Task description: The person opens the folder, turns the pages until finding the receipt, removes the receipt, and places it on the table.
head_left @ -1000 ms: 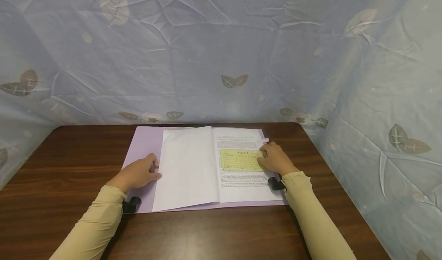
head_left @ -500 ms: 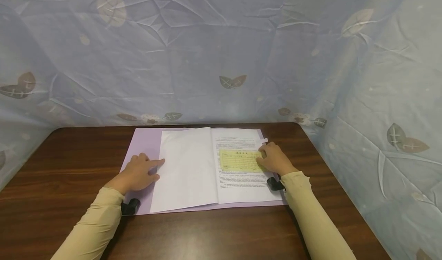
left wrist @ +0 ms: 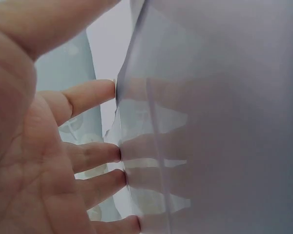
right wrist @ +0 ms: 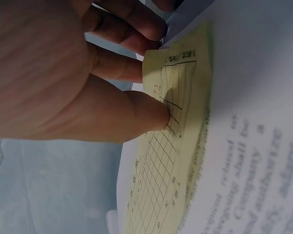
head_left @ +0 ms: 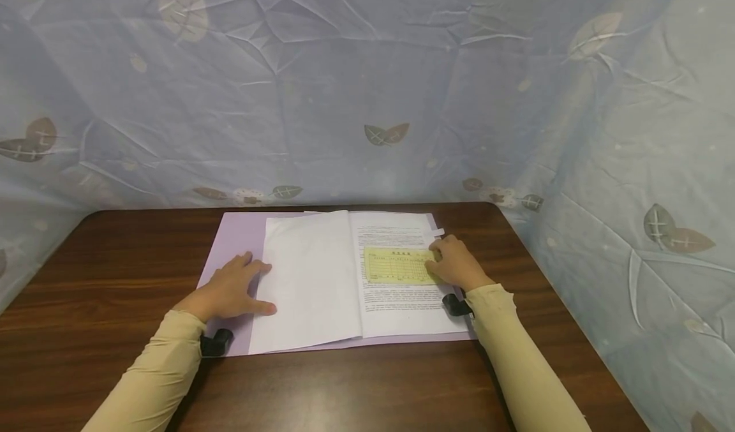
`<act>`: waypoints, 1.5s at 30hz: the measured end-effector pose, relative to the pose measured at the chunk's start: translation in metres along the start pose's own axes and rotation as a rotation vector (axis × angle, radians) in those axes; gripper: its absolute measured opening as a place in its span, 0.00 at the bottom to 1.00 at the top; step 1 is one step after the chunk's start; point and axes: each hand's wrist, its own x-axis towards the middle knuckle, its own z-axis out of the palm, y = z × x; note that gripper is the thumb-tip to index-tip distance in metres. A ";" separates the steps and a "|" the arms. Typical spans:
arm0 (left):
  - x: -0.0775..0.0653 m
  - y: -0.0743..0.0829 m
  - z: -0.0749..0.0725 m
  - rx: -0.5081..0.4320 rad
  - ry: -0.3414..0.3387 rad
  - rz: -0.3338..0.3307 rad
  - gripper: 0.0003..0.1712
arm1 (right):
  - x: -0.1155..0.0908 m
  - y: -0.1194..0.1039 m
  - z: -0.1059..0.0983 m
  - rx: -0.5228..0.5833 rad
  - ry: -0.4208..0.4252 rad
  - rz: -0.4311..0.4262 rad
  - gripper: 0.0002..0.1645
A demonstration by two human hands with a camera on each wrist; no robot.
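A lilac folder (head_left: 232, 244) lies spread on the table, with a blank white page (head_left: 310, 279) turned to its left and a printed page (head_left: 404, 323) on its right. Across the printed text lies a yellow receipt slip (head_left: 396, 266) with a ruled grid. My right hand (head_left: 459, 267) pinches the slip's right end, thumb on top and index finger at the edge, as the right wrist view shows. Fingers spread, my left hand (head_left: 232, 286) rests on the folder's left side, thumb tip over the blank page's edge. In the left wrist view, its fingertips (left wrist: 119, 152) touch a glossy, reflecting surface.
A small white tab (head_left: 439, 233) sticks out at the folder's upper right edge. The dark wooden table (head_left: 321, 387) ends against a leaf-patterned blue-grey cloth (head_left: 321, 100) at the back, which also hangs at the right. Black camera mounts (head_left: 217, 342) sit under both wrists.
My left hand's index finger first stretched out toward the blank page's edge; now the hand has spread, with the thumb over that page. The right hand and slip have stayed in place.
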 end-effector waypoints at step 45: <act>-0.010 -0.011 -0.020 -0.006 -0.130 -0.140 0.62 | -0.001 -0.010 0.006 0.195 -0.072 -0.071 0.24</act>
